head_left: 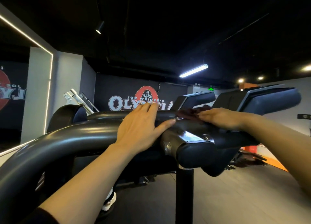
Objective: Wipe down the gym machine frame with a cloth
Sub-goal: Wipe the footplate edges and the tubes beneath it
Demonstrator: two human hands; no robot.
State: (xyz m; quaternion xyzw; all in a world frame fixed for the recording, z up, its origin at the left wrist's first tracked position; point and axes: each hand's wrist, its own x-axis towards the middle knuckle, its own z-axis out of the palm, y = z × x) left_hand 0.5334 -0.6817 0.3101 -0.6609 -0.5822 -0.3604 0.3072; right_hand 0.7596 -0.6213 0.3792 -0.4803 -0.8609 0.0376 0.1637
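The gym machine frame (80, 136) is a thick dark grey curved tube running from the lower left to the centre, where it meets a bolted metal joint. My left hand (139, 128) lies flat on the tube with fingers straight and thumb stretched toward the joint. My right hand (222, 117) presses a dark brown cloth (190, 113) onto the top of the frame just right of the joint. The cloth is blurred and partly hidden under my fingers.
A black padded end (195, 154) sits on a vertical post (184, 195) below the joint. Two angled black pads (269, 99) rise behind my right hand. A black roller pad (67, 116) stands at the left. A wall logo, a mirror and grey floor surround the machine.
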